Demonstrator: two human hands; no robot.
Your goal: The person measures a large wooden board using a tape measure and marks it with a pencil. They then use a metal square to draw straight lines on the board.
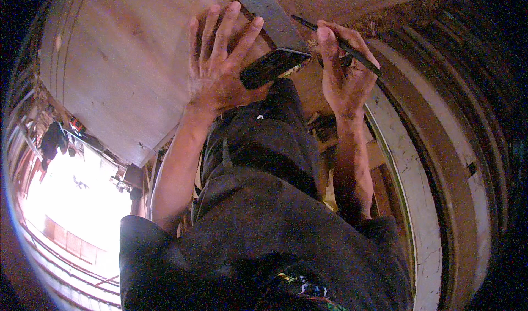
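Note:
My left hand lies spread on a wide, pale wooden board, its fingers stretched out and apart. A dark, flat rectangular object, shaped like a phone, sits between its forefinger and thumb, overlapping the hand. Whether the thumb presses on this object I cannot tell. On the right, my right hand is closed around a slim black pencil. The pencil slants across the fingers, with its narrow tip pointing up and left toward a greyish strip of wood.
Another wooden piece with a rough edge lies at the far right. Long curved-looking planks run down the right side. Bright light enters at the lower left, near dark items at the board's edge.

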